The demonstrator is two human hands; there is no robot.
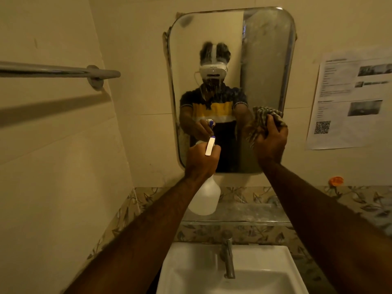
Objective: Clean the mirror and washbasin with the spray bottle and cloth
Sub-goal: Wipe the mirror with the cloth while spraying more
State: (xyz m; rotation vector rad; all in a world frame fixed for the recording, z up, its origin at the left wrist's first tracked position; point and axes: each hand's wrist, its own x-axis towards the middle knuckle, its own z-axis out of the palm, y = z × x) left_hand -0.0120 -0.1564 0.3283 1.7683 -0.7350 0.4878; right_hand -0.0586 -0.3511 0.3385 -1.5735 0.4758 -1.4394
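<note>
The white washbasin (265, 270) sits lowest, under both forearms. Above hangs the streaked mirror (212, 39). The left hand (199, 160) grips the spray bottle (206, 198), nozzle apparently toward the glass. The right hand (270, 141) clutches the bunched cloth (263, 117) against the mirror's lower right.

A: Light? Dim, warm yellow cast over everything. The towel rail (59, 71) threw a broad soft shadow down and to the left on the wall, so the source sat above right, off frame.

B: Sharpness?

A: Soft overall. The paper notice (350, 98) was too blurred to read. The mirror (265, 60) looked hazy and streaked, reflection muddy. The forearms went near black low down. Wide-angle bending at the edges; the rail bowed.
</note>
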